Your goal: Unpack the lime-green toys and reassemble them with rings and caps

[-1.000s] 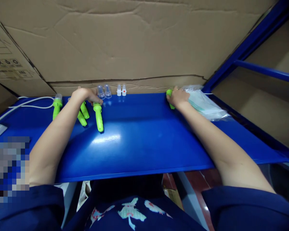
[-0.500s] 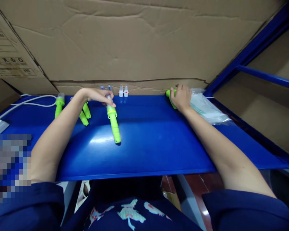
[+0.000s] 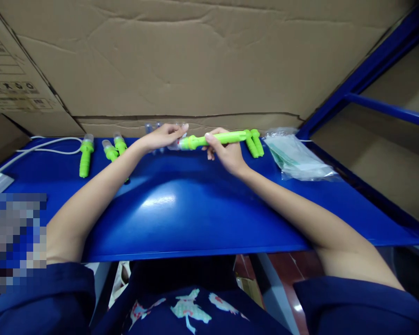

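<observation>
Head view: green handle (image 3: 232, 137) clamped in right fingers (image 3: 212, 140); clear cap (image 3: 174, 145) at left fingers (image 3: 177, 133), whether clamped, cannot tell.

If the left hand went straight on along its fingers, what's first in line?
Past the green stick, whose clear end the left hand holds, probably the right hand, gripping the same stick. Depth is unclear: it might pass behind, toward the cardboard.
</observation>
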`<state>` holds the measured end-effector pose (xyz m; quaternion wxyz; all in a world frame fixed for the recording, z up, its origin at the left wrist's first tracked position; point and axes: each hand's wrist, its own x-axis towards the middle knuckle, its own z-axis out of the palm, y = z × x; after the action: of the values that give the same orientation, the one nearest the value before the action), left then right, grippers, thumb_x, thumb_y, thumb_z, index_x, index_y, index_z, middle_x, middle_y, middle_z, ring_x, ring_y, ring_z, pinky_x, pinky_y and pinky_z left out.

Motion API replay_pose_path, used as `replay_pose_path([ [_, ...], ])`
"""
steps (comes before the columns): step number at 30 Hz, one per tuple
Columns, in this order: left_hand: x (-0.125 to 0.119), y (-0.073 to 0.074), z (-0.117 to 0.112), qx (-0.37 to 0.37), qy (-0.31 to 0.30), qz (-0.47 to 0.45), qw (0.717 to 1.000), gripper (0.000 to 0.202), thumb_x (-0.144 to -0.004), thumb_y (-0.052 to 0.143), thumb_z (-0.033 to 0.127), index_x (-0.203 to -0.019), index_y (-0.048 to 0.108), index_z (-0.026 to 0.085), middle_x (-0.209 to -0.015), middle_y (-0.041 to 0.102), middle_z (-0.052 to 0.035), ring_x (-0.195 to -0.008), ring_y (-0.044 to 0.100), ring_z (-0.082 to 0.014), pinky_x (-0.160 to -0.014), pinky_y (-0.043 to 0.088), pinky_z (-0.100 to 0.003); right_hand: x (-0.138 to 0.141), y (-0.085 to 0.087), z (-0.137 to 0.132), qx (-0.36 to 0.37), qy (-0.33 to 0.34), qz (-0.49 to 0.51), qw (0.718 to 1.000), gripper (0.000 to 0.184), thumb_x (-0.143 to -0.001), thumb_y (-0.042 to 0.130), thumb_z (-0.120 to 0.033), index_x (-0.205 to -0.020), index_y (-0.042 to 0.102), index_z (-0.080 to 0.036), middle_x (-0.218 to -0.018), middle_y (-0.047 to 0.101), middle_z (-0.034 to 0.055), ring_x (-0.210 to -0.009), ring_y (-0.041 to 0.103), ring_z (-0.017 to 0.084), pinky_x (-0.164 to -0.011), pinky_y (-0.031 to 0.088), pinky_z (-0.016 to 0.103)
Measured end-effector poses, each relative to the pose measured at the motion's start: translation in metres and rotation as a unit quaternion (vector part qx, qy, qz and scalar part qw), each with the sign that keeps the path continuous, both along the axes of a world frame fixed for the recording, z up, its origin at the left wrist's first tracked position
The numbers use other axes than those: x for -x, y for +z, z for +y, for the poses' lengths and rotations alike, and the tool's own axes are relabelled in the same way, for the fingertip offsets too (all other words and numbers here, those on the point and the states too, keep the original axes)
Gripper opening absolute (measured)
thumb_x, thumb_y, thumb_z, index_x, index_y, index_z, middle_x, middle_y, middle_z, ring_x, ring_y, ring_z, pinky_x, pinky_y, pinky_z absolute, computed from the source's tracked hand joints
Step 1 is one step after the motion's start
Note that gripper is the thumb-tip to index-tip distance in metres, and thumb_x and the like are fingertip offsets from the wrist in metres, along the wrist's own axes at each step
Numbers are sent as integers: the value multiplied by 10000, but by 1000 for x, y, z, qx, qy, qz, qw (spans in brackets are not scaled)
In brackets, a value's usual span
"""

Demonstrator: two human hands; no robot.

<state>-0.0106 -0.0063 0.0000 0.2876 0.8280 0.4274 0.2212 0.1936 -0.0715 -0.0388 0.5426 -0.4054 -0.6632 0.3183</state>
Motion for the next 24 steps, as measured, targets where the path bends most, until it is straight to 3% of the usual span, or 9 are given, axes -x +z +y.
replay_pose_path([
  [2,-6,0,-8,-66,-28,11,997,662,-885,327,755,-884,592,150,-804,630,-71,-793,611,-191,-699,425,-286,1,2,4,36,-9,64,997,458,-836,629,-686,-868,572,-233,-658,594,9,-525,541,129,-468,430,250],
  [6,-18,-7,-21,-161,-21,82,983,505,-770,670,556,-1038,578,138,-863,648,-97,-849,634,-245,-724,419,-286,-1,3,14,102,-18,129,986,482,-845,616,-690,-856,583,-208,-602,567,5,-495,519,119,-444,416,243],
  [10,-24,-13,-21,-156,-25,100,982,196,-736,663,290,-853,590,150,-764,626,-71,-749,619,-220,-685,425,-295,-6,-2,20,119,36,128,984,480,-837,644,-682,-836,575,-207,-570,559,-12,-438,451,92,-396,353,225],
  [12,-22,-12,-19,-80,-57,95,991,158,-688,681,241,-733,550,164,-658,583,-36,-629,574,-177,-616,417,-290,-6,-5,22,121,72,133,981,484,-819,672,-679,-810,558,-210,-556,559,-23,-420,415,74,-391,332,211],
  [15,-16,-9,-17,112,-100,66,986,275,-647,743,249,-664,475,193,-534,496,9,-467,461,-111,-475,360,-266,-6,-8,21,129,112,141,975,505,-801,689,-686,-770,530,-208,-533,558,-35,-403,359,52,-390,309,192],
  [17,-10,-9,-17,261,-143,31,954,356,-631,792,291,-674,448,211,-483,410,52,-398,358,-71,-397,290,-229,-5,-8,19,124,137,130,974,498,-799,695,-677,-770,543,-203,-539,567,-34,-410,360,49,-397,307,185],
  [19,-4,-11,-16,382,-191,10,904,412,-610,831,348,-689,447,221,-455,315,88,-364,249,-40,-353,224,-193,-6,-4,15,110,174,96,974,479,-778,729,-649,-808,592,-191,-578,597,-23,-447,417,56,-423,334,183],
  [21,1,-14,-13,444,-214,13,870,426,-604,845,403,-712,474,225,-446,265,103,-353,177,-25,-333,181,-173,-11,2,12,112,220,46,968,485,-736,777,-621,-887,647,-179,-646,642,-3,-507,498,72,-465,390,187],
  [24,7,-15,-6,427,-198,18,882,405,-631,832,442,-787,525,229,-455,288,101,-347,183,-30,-336,161,-174,-24,13,14,165,221,-1,961,544,-764,730,-660,-1020,677,-183,-743,691,28,-588,596,116,-524,480,220],
])
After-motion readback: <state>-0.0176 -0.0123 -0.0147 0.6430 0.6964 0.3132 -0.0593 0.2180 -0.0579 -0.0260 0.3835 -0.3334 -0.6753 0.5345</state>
